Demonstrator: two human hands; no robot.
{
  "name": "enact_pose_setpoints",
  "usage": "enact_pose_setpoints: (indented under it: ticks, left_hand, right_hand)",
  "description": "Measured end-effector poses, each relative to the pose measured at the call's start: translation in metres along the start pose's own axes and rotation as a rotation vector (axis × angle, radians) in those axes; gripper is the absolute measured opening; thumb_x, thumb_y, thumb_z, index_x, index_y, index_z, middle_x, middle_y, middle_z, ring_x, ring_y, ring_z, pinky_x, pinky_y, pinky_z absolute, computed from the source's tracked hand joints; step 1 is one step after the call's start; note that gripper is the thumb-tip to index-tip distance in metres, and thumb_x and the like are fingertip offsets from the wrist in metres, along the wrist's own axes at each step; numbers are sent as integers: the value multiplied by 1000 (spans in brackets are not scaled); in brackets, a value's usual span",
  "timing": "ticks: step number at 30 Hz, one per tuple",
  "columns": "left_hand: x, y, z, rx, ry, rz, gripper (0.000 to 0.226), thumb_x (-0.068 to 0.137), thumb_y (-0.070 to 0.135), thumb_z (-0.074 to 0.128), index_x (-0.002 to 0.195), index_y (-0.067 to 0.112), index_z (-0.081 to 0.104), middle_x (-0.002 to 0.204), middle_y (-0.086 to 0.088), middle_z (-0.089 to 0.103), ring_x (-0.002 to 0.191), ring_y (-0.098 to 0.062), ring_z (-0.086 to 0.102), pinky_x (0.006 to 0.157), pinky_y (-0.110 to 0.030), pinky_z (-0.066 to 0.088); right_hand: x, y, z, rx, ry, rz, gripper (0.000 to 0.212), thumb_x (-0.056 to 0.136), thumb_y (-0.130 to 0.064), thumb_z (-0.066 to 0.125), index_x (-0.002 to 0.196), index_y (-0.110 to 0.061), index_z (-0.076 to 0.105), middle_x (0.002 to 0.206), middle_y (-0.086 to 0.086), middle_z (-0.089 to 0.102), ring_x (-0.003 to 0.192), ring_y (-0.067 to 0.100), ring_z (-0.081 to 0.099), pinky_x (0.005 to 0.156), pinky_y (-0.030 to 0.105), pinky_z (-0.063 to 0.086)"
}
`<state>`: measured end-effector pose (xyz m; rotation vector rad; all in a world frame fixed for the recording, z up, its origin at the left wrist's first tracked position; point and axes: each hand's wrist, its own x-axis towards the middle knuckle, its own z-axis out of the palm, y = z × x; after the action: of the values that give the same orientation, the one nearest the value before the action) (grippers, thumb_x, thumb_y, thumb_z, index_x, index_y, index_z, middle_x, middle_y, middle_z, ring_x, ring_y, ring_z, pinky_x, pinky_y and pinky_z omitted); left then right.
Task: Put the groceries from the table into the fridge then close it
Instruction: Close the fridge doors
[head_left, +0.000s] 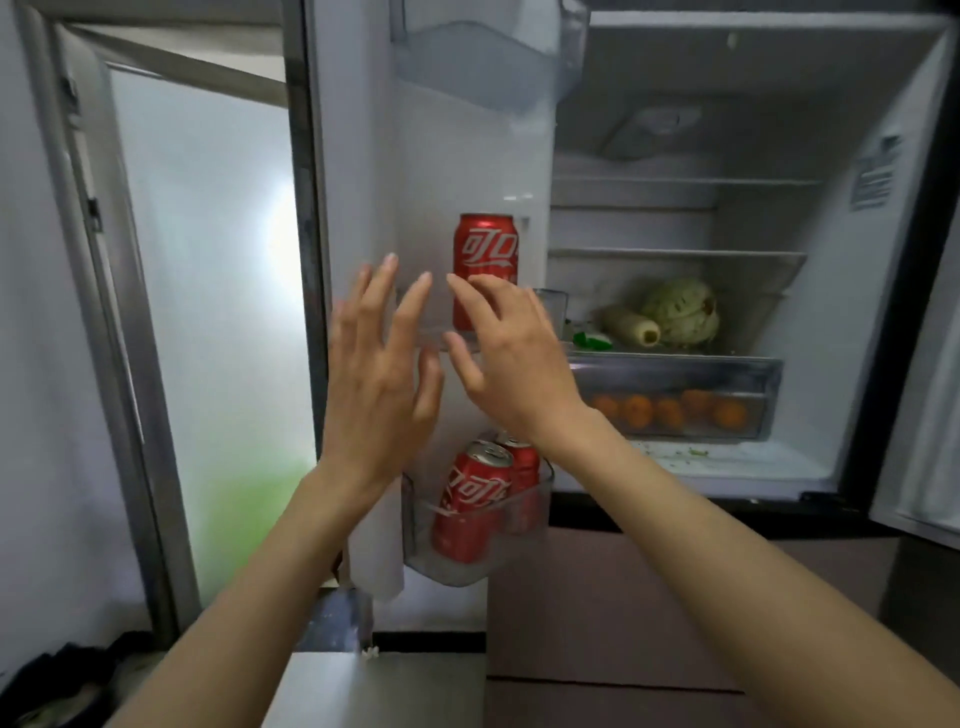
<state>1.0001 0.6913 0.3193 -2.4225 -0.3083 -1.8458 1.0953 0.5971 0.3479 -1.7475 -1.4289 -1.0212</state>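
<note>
The fridge stands open, its left door (358, 156) swung toward me. A red cola can (485, 249) stands upright on the middle door shelf. Two more red cola cans (475, 499) sit in the lower door bin (519, 551). My left hand (382, 374) is raised in front of the door with straight, spread fingers and holds nothing. My right hand (511, 358) is also spread, just below and in front of the upper can, with its fingertips close to the can; I cannot tell whether they touch it. Neither hand grips anything.
Inside the fridge, a cabbage (683, 312) and a pale radish (631, 325) lie on a shelf above a clear drawer of several oranges (670, 410). Upper glass shelves (675, 254) hold nothing visible. A bright doorway (208, 291) lies left. The right fridge door's edge (924, 467) shows.
</note>
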Motion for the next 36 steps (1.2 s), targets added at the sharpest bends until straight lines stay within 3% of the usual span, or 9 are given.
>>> enact_pose_setpoints:
  ticks: [5,10,14,17,22,26,29,33,36]
  left_hand:
    - [17,-22,-1,72,-83,-109,65,89,18,52,144,4,21,152,-18,17,142,-32,16,113,-49,25]
    - [14,-11,0,74,-49,-103,65,89,20,50,144,3,21,152,-16,22,140,-30,21,113,-38,22]
    - [18,0,-5,114,-9,-9,59,88,32,44,140,6,33,145,-15,36,134,-28,28,109,-50,31]
    - [25,6,-4,130,-13,-17,57,89,39,45,141,17,35,148,-11,31,138,-27,20,112,-56,21]
    - [29,35,7,104,-133,66,62,90,53,34,146,33,18,157,-6,9,144,-27,-1,115,-53,3]
    - [29,74,26,155,-187,154,64,92,51,31,148,30,10,158,-7,2,144,-29,-8,116,-50,-4]
    - [30,98,40,160,-210,208,65,93,42,37,149,23,10,157,-7,5,144,-28,-7,116,-45,-5]
    - [39,127,50,-5,-268,279,60,95,34,35,148,16,16,156,-5,14,144,-17,-2,118,-33,-4]
    - [50,151,53,-285,-314,236,55,97,28,40,147,18,20,156,2,17,140,-4,-2,115,-24,2]
  right_hand:
    - [12,-2,5,-151,-6,-98,44,86,-21,59,125,-2,53,103,15,61,97,32,57,91,43,43]
    - [4,1,-1,-10,44,-8,39,87,-21,59,122,-4,55,108,13,60,104,27,55,99,42,41]
    - [-7,19,-16,29,61,29,41,89,-33,51,120,-7,55,112,9,59,105,24,55,95,40,46]
    - [-18,39,-34,27,59,60,53,88,-48,40,120,-9,55,115,8,59,104,22,56,89,34,46]
    - [-31,79,-63,71,-15,244,54,90,-56,41,125,-15,50,129,3,53,121,18,48,100,36,39]
    - [-37,100,-85,271,-9,473,45,95,-46,41,130,-20,47,133,2,51,122,17,47,94,30,36]
    - [-45,113,-96,332,47,553,47,98,-40,37,138,-18,41,142,3,45,129,17,41,101,28,30]
    - [-64,122,-101,302,104,521,50,98,-34,41,144,-20,30,150,0,33,137,12,31,113,37,29]
    - [-76,130,-104,206,159,492,52,97,-27,45,146,-21,26,152,-2,29,139,9,25,114,33,24]
